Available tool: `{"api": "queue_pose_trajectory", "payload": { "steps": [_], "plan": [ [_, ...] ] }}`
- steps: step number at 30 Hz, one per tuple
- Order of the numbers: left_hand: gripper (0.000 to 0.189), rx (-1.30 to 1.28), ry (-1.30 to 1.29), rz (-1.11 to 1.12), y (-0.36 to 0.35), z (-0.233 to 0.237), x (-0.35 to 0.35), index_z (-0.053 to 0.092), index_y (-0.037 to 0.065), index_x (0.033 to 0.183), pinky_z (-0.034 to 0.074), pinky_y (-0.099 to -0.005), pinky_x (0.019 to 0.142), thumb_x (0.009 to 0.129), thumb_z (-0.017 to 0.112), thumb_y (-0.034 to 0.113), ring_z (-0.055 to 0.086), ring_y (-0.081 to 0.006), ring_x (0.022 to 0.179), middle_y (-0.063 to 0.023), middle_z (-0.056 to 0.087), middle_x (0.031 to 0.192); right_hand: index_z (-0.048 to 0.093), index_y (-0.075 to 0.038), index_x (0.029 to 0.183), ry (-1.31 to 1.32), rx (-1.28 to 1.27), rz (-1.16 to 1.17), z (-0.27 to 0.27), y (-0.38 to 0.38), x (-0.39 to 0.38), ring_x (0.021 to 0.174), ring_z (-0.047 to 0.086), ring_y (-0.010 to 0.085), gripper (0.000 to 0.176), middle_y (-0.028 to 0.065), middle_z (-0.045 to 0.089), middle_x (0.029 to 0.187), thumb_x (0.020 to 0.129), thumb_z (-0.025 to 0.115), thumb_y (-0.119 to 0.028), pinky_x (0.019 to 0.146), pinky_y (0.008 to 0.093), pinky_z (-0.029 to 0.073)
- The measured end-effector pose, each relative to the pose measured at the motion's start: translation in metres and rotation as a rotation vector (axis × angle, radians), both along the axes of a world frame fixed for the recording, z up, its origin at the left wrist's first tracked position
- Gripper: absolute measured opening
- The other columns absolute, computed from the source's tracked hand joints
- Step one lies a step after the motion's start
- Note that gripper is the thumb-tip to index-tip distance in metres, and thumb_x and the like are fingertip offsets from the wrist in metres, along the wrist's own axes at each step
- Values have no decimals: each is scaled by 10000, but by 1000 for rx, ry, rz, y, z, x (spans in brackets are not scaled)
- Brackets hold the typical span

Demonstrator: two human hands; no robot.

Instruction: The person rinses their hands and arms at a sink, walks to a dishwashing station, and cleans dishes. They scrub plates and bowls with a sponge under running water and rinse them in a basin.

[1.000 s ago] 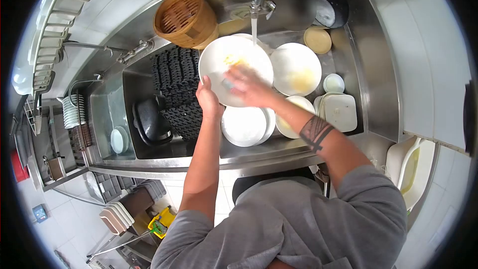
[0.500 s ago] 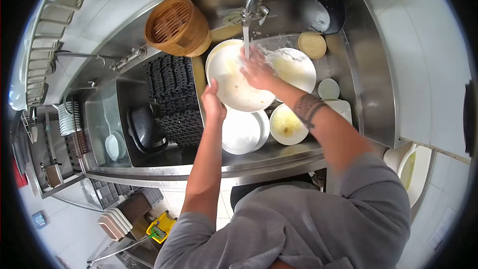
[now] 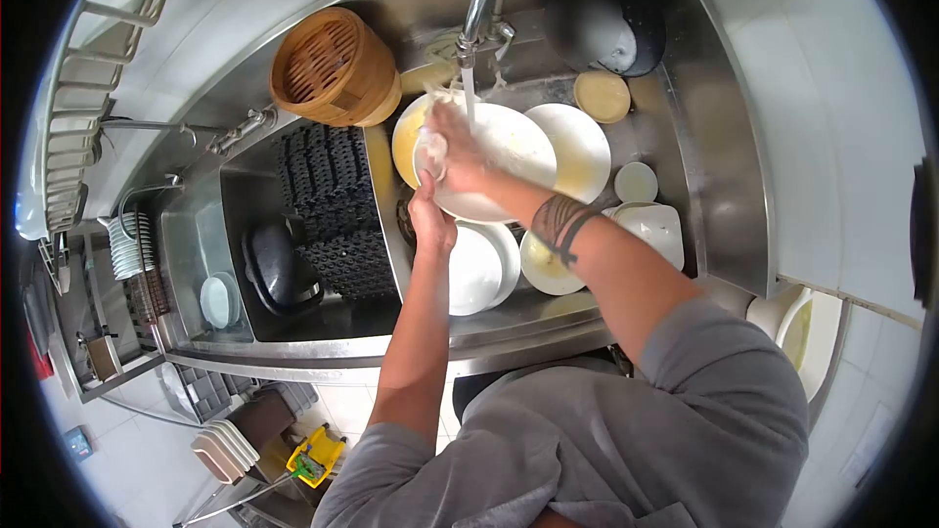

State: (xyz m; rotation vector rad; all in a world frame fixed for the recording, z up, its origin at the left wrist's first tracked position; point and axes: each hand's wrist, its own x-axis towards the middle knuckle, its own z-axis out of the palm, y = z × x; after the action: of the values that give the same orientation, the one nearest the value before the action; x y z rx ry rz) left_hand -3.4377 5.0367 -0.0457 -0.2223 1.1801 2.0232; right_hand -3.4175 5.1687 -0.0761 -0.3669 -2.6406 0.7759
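My feed showed the left hand [image 3: 431, 222] gripping a plate [image 3: 514, 156] at its lower-left rim, under the running tap [image 3: 476, 0], above other plates [image 3: 471, 274]. The right hand [image 3: 452, 149] blurred over its left side; I couldn't tell whether those fingers were curled.

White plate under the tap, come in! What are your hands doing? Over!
Left hand gripping white plate by rim. Right hand blurred over it. Running tap pouring onto it. More plates crowd close.
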Motion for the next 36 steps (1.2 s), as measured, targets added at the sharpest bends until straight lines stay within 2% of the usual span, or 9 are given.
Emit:
{"api": "queue_pose_trajectory", "payload": {
  "steps": [1, 6, 7, 11, 17, 24, 28, 33, 36],
  "plan": [
    [602, -19, 6, 27, 4, 5, 3, 491, -57, 1400, 437, -433, 1076, 1043, 536, 426, 552, -298, 1271, -163, 586, 1367, 304, -19, 1557, -167, -379, -5, 5, -23, -5, 1485, 282, 409, 737, 248, 247, 1617, 908, 595, -211, 1205, 440, 295],
    [583, 34, -49, 138, -33, -10, -25, 428, -29, 1457, 402, -484, 1123, 1073, 436, 409, 513, -336, 1327, -181, 531, 1433, 549, -66, 1411, -437, -76, 561, 23, 24, 73, 1472, 326, 395, 534, 171, 354, 1601, 936, 638, -292, 1216, 465, 283],
    [572, 8, -26, 113, -39, -11, -27, 435, -4, 1459, 378, -489, 1140, 1062, 458, 407, 503, -336, 1331, -167, 537, 1427, 577, -67, 1364, -332, 153, 488, -1, 45, 86, 1452, 367, 368, 489, 158, 406, 1572, 915, 659, -243, 1190, 461, 335],
    [573, -38, -57, 41, -32, 11, -18, 431, -6, 1462, 384, -488, 1135, 1045, 508, 380, 510, -341, 1324, -174, 530, 1435, 550, -64, 1340, -138, -297, -323, 18, 83, 85, 1229, 556, 415, 480, 197, 560, 1333, 872, 657, -53, 1038, 459, 464],
    [473, -95, -108, -198, 22, 2, -63, 499, -38, 1394, 485, -491, 1054, 1012, 558, 234, 603, -330, 1216, -189, 605, 1338, 535, -62, 1350, 353, -9, -522, 153, 123, 125, 1160, 601, 442, 537, 222, 603, 1306, 852, 699, -176, 982, 489, 505],
    [449, -567, 1139, -912, 174, 85, -80, 690, 62, 1269, 493, -387, 969, 900, 640, 313, 656, -222, 1067, -122, 711, 1204, 585, -105, 1355, -368, 281, -622, 81, 328, 89, 1147, 622, 437, 539, 268, 650, 1232, 829, 658, -197, 995, 472, 494],
    [420, -632, 1330, -1045, 196, 95, -64, 688, 83, 1266, 505, -356, 934, 912, 614, 297, 673, -240, 1016, -126, 727, 1136, 645, -79, 1293, -668, 253, -327, 74, 343, 79, 1191, 617, 397, 497, 235, 648, 1276, 816, 626, -218, 1017, 441, 494],
    [353, -403, 551, -641, 111, 64, -87, 654, 0, 1246, 521, -397, 914, 987, 565, 224, 675, -261, 990, -117, 701, 1109, 704, -72, 1090, 129, -247, -584, 194, 176, 130, 998, 693, 365, 363, 209, 708, 1067, 778, 714, -258, 867, 435, 535],
    [371, -228, 268, -421, 73, 69, -53, 610, -9, 1307, 513, -405, 934, 1035, 544, 236, 658, -264, 1066, -137, 672, 1198, 589, -36, 1009, 168, -210, -422, 118, 102, 107, 942, 623, 389, 320, 200, 629, 977, 786, 744, -206, 833, 487, 494]
  ]
}}
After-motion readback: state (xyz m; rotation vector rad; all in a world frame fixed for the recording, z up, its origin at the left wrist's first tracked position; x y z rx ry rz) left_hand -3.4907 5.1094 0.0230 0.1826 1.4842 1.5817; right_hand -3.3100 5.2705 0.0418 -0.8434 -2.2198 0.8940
